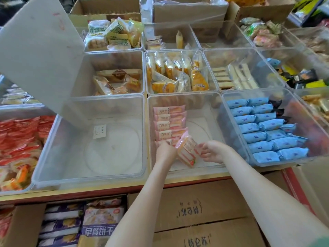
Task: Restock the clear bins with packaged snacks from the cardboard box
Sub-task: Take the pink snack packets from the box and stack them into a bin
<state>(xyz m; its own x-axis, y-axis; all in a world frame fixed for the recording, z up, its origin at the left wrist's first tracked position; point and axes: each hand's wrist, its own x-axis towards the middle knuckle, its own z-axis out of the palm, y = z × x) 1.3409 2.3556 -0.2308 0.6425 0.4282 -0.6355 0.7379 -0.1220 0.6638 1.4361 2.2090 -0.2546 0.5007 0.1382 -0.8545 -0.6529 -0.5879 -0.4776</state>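
Past the brown cardboard box (204, 202), left hand (164, 151) and right hand (212, 152) pinched a pink plastic-wrapped snack packet (187, 151) mid-placement in the clear plastic bin (185, 95), seemingly needing alignment with the row of pink packets (169, 122).

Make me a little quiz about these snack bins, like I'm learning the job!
1. True or false: the blue-wrapped snack packets share a bin with the row of pink-wrapped snack packets.
2. What does the right hand pinch? A) a tilted pink-wrapped packet B) a blue packet C) a cardboard flap
3. Fill in: the clear plastic bin holding only a small white paper label sits to the ____ of the pink row.
Key: 1 false; 2 A; 3 left.
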